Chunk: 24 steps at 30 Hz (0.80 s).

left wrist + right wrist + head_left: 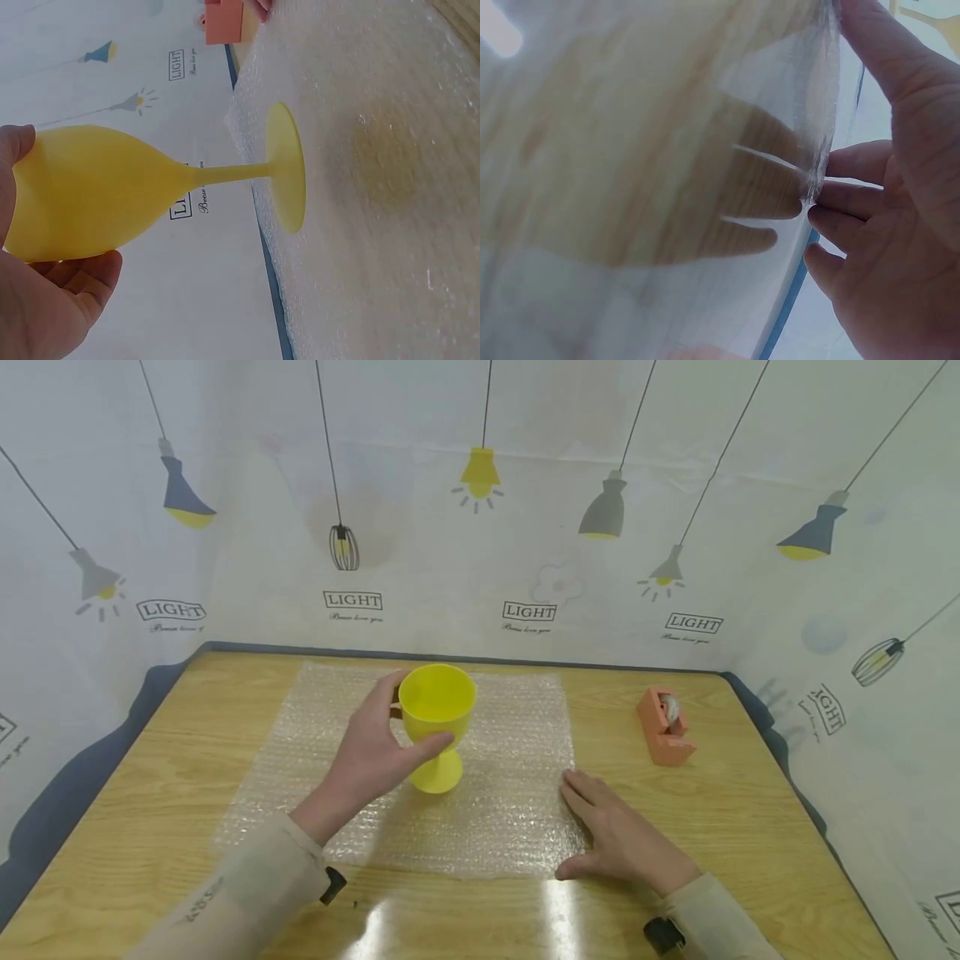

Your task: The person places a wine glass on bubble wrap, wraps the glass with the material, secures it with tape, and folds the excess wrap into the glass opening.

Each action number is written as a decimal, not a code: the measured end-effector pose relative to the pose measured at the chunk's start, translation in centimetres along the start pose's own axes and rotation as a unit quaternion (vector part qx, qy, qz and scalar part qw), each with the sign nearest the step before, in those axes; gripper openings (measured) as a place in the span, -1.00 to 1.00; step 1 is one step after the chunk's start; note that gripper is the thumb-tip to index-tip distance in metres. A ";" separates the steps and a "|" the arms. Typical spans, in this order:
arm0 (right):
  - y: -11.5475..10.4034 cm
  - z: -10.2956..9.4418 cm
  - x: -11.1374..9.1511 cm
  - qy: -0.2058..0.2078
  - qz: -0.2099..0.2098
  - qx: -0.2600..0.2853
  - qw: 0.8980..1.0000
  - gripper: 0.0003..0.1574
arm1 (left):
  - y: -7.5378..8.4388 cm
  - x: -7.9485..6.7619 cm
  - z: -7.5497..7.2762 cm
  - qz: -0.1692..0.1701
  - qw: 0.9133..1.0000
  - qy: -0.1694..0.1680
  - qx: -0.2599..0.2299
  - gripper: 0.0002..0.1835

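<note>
My left hand (375, 743) grips a yellow goblet (437, 693) by its bowl, thumb on the near side and fingers round the far side. The goblet is upright, and the left wrist view shows its round foot (286, 169) raised off a sheet of clear bubble wrap (510, 810). That sheet lies flat on the wooden table. At its right edge rests my right hand (618, 831), fingers extended and thumb spread apart. In the right wrist view the fingertips (825, 217) touch the wrap's edge (821, 112).
An orange tape dispenser (663, 727) with a roll of tape stands at the right of the wooden table (720, 827). Behind and at both sides hangs a white cloth (420, 527) printed with lamps, its dark lower border along the table's edges.
</note>
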State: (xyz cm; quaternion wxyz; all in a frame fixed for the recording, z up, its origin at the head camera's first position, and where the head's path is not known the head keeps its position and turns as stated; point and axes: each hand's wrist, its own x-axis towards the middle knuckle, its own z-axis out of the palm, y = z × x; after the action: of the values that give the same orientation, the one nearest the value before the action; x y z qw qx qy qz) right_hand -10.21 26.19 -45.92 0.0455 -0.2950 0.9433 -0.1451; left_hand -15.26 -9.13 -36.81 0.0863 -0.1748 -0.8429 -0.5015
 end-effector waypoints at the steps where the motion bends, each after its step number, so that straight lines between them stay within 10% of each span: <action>1: 0.0 0.0 0.0 -0.002 0.001 0.001 1.000 0.49 | 0.0 0.0 0.1 0.001 1.000 -0.001 0.000 -0.14; 24: -0.1 -0.3 -0.1 -0.010 0.007 0.011 1.000 0.50 | 1.8 0.0 4.5 0.007 0.999 -0.036 -0.022 -0.11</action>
State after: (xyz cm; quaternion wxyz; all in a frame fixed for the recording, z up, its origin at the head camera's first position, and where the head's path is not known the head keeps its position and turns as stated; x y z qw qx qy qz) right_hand -10.14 26.20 -45.61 0.0596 -0.2895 0.9432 -0.1518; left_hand -14.38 -4.36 -37.51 0.0556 -0.2008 -0.8331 -0.5124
